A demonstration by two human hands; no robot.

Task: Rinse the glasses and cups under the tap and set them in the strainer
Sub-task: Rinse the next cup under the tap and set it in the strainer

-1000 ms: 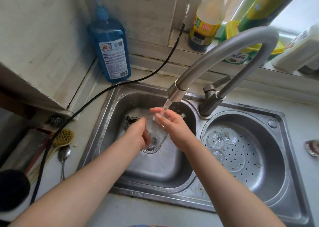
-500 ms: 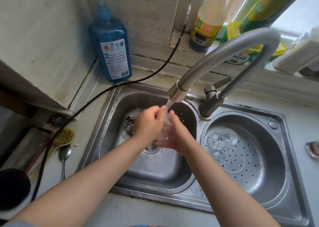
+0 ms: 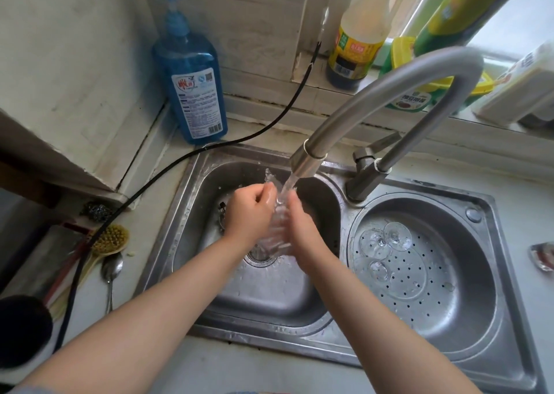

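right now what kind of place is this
Most likely a home kitchen: a steel double sink with the tap running, a blue soap bottle at the wall, and sauce bottles on the sill.

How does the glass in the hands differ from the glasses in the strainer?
The held glass is under running water over the left basin, gripped between both hands; the strainer glasses rest untouched in the right basin. The held glass looks upright; the strainer glasses stand upside down, bases up. All are clear.
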